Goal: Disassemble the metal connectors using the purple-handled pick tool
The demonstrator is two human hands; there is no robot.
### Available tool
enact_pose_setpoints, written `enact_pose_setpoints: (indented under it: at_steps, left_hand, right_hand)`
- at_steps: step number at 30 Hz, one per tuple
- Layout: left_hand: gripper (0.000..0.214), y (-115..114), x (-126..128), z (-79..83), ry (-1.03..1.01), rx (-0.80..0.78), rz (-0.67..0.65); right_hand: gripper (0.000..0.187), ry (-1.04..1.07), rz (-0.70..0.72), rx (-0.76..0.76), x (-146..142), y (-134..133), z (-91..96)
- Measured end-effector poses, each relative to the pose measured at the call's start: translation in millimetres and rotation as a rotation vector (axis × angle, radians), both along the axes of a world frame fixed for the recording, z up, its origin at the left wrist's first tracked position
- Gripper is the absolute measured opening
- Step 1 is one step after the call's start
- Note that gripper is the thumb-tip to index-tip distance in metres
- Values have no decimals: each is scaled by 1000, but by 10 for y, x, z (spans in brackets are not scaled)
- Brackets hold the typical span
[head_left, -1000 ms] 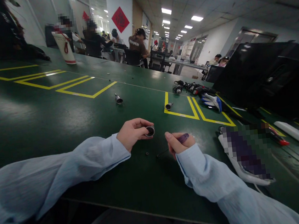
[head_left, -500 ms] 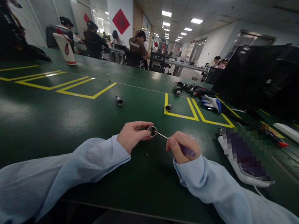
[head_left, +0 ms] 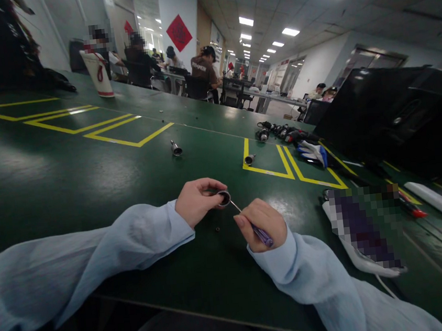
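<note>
Above the green table, my left hand [head_left: 200, 201] grips a small round metal cup-shaped part [head_left: 224, 199] by its rim, its open mouth turned towards me. My right hand [head_left: 262, 225] is closed around the purple handle of a screwdriver [head_left: 262, 235]. The thin shaft points up and left, its end at the mouth of the metal part; whether it touches the inside cannot be made out. Just below my left hand, a tiny ring-like nut [head_left: 218, 229] lies on the table. Two similar metal parts lie farther off, one [head_left: 176, 148] at centre, another [head_left: 249, 160] inside a yellow-taped outline.
A blurred-out phone-like device [head_left: 364, 234] lies right of my right arm, near a white bar-shaped object [head_left: 436, 199]. Behind are a blue-and-white glove [head_left: 313, 153], dark tools [head_left: 274, 130] and a large black case [head_left: 390, 121]. A paper cup [head_left: 97, 73] stands far left. People sit at desks beyond.
My right hand has shifted left, and the screwdriver now slants more steeply. My left hand has tilted the metal part slightly and moved it a little lower. The rest lies as before.
</note>
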State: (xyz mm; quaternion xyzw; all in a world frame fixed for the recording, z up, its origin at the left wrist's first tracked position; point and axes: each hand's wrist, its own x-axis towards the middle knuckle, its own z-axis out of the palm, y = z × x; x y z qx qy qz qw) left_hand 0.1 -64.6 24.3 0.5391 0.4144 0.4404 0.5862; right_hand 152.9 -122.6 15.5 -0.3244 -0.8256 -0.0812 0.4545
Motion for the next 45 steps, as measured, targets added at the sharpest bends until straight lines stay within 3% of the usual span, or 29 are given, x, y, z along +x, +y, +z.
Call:
enact_pose_setpoints:
  at_steps: [8,12,14,18,20,28,35,45]
  left_hand:
    - [26,1,-1,16,22,0,-10]
    - [26,17,-15,4,41,15,-31]
    - [26,24,-20,-4,46,10,-34]
    - [24,26,-19,-15,15,-26,11]
    - [23,25,-18,-22,-15,-53,18]
    - [23,22,-16,-15,-51,-105,-10]
    - [21,5,-13,24,-69,-135,-14]
    - [21,-9,2,63,-62,-158,-9]
  right_hand:
    - [22,-42,-39,-31,-24,-28,-4]
    - [25,73,-1,-86,-25,-62,19]
    - [31,253,1,-263,-26,-99,45]
    - [44,578,-30,-810,-48,-135,58]
    - [45,634,-10,-945,-63,-123,36]
    - [44,600,-17,-918,-83,-69,-81]
    - [42,574,-82,-1043,-59,-70,53]
    - [42,768,4,-1052,-21,-44,45]
